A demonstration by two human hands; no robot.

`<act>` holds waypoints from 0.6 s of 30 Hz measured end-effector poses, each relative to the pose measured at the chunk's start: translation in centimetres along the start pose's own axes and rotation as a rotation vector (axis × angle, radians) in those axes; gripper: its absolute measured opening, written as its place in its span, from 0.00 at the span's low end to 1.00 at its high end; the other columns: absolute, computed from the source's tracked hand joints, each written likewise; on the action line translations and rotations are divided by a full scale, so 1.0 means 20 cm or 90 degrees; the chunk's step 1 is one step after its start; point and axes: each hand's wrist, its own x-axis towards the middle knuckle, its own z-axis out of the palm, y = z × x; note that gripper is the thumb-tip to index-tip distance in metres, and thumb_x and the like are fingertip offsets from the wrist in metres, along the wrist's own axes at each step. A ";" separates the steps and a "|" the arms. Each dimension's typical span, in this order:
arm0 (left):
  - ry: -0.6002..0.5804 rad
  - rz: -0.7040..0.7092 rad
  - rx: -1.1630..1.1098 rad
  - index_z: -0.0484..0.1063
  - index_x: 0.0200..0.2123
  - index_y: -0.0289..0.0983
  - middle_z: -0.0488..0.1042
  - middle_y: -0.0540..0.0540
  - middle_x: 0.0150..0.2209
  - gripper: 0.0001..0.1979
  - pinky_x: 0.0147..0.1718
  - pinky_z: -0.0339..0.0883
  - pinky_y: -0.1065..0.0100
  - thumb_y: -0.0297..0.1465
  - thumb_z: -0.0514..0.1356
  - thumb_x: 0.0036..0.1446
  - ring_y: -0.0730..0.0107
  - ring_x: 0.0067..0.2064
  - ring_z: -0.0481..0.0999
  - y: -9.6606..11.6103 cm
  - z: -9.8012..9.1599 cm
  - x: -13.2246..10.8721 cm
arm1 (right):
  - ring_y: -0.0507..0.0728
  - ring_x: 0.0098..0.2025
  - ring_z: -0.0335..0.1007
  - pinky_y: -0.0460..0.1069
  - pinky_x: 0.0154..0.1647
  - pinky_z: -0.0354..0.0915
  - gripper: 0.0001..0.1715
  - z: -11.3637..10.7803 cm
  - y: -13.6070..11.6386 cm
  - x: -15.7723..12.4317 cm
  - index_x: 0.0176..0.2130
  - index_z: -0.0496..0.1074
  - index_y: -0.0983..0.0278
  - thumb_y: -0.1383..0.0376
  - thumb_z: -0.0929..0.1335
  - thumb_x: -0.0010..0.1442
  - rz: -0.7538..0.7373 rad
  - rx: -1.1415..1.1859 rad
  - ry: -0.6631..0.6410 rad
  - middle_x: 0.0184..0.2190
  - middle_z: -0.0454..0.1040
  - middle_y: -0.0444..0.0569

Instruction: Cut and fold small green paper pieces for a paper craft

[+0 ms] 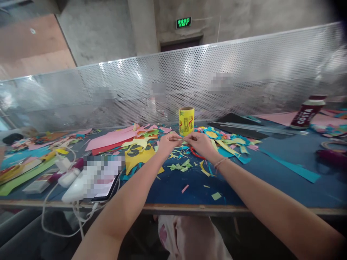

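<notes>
My left hand (169,142) and my right hand (200,144) meet over the table, fingertips pinched close together. Between them runs a thin, pale green paper strip (184,138), mostly covered by the fingers. Just behind them stands a yellow cardboard roll (186,121), upright. Under the right hand shows the red handle of what may be scissors (197,153). Green paper scraps (184,165) lie scattered below the hands. To the right are blue and yellow paper flowers (213,133). A cut yellow sheet (139,159) is left of the left hand.
Pink paper sheets (111,139) lie at the left. A phone (110,180) with white cables sits near the front edge. At the right stand a dark red bottle (308,112) and a blue paper strip (294,167). A perforated metal panel (173,79) closes the back.
</notes>
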 end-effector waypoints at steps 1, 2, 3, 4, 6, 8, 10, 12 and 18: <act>-0.006 -0.002 0.005 0.73 0.27 0.32 0.73 0.49 0.23 0.11 0.33 0.69 0.67 0.28 0.68 0.36 0.75 0.26 0.72 0.00 0.00 0.00 | 0.53 0.24 0.69 0.46 0.26 0.65 0.08 0.00 -0.01 0.00 0.24 0.71 0.65 0.62 0.67 0.50 -0.002 -0.011 -0.002 0.21 0.73 0.45; -0.009 -0.004 0.011 0.73 0.27 0.32 0.73 0.49 0.23 0.11 0.33 0.70 0.66 0.29 0.68 0.36 0.75 0.26 0.72 0.00 0.00 0.00 | 0.52 0.23 0.69 0.46 0.25 0.64 0.08 -0.01 -0.01 0.00 0.23 0.71 0.65 0.63 0.67 0.50 -0.003 -0.022 -0.004 0.21 0.73 0.45; -0.010 -0.006 0.018 0.73 0.27 0.32 0.74 0.48 0.23 0.11 0.33 0.70 0.66 0.29 0.68 0.36 0.75 0.26 0.72 -0.01 0.00 0.01 | 0.52 0.23 0.68 0.46 0.25 0.64 0.08 -0.01 -0.02 -0.01 0.23 0.71 0.65 0.63 0.66 0.50 -0.002 -0.032 -0.005 0.20 0.73 0.45; -0.009 -0.006 0.028 0.74 0.26 0.32 0.74 0.48 0.24 0.10 0.33 0.70 0.66 0.30 0.67 0.37 0.75 0.26 0.72 -0.01 -0.01 0.01 | 0.52 0.23 0.68 0.46 0.25 0.63 0.08 -0.01 -0.03 -0.01 0.23 0.71 0.65 0.64 0.66 0.50 -0.001 -0.041 -0.006 0.20 0.73 0.45; -0.005 -0.003 0.059 0.74 0.26 0.32 0.74 0.48 0.24 0.10 0.33 0.70 0.65 0.32 0.67 0.39 0.75 0.25 0.72 -0.01 -0.01 0.02 | 0.52 0.22 0.67 0.46 0.24 0.62 0.08 -0.02 -0.03 -0.01 0.23 0.71 0.65 0.65 0.66 0.50 0.003 -0.060 -0.006 0.20 0.73 0.45; -0.005 0.005 0.101 0.74 0.26 0.33 0.74 0.48 0.24 0.09 0.32 0.70 0.66 0.33 0.66 0.40 0.74 0.25 0.72 -0.02 -0.01 0.02 | 0.51 0.22 0.67 0.46 0.24 0.62 0.07 -0.01 -0.03 0.00 0.23 0.71 0.65 0.65 0.66 0.49 0.008 -0.074 -0.006 0.19 0.72 0.45; 0.001 0.014 0.138 0.74 0.26 0.33 0.74 0.48 0.24 0.09 0.30 0.70 0.67 0.33 0.65 0.42 0.74 0.24 0.73 -0.01 -0.01 0.02 | 0.51 0.22 0.66 0.45 0.24 0.61 0.07 0.00 -0.02 0.00 0.23 0.71 0.65 0.64 0.66 0.50 0.011 -0.074 -0.006 0.19 0.72 0.45; 0.014 0.025 0.164 0.73 0.26 0.33 0.73 0.48 0.23 0.08 0.28 0.70 0.68 0.33 0.64 0.44 0.74 0.23 0.72 -0.01 -0.01 0.01 | 0.51 0.22 0.66 0.45 0.23 0.61 0.08 0.00 -0.01 0.00 0.23 0.71 0.65 0.63 0.66 0.50 0.004 -0.058 -0.008 0.19 0.72 0.45; 0.002 0.045 0.199 0.70 0.25 0.33 0.71 0.49 0.22 0.08 0.27 0.69 0.69 0.33 0.63 0.46 0.75 0.23 0.72 0.01 0.00 0.01 | 0.51 0.22 0.66 0.45 0.23 0.61 0.09 0.00 -0.01 0.00 0.23 0.71 0.64 0.62 0.65 0.50 -0.017 -0.054 -0.010 0.19 0.72 0.44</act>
